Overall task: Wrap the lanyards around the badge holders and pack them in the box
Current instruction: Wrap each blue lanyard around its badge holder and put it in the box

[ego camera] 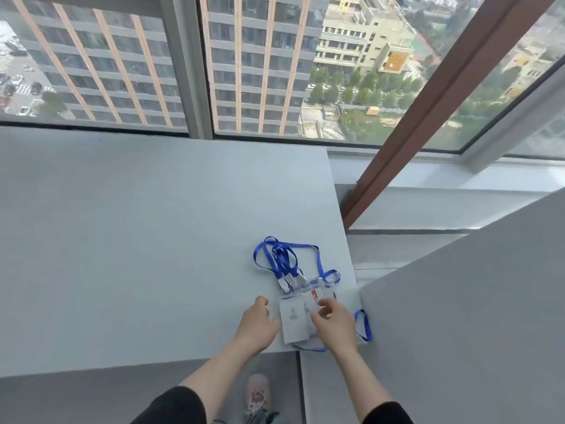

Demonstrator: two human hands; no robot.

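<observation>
A small pile of clear badge holders [294,320] with white cards lies near the front right corner of a pale grey table [137,240]. Their blue lanyards [279,255] trail in tangled loops toward the window, and one loop [365,327] hangs off the table's right edge. My left hand [260,324] rests at the left side of the pile, fingers curled against the top holder's edge. My right hand [331,322] lies on the pile's right side, thumb and fingers pinching a holder. No box is in view.
The table meets a large window [260,65] at its far edge. A second grey surface [474,316] rises at the right, beside a gap and a low sill. A brown frame post [428,111] slants across the right. My shoe [258,393] shows below the table edge.
</observation>
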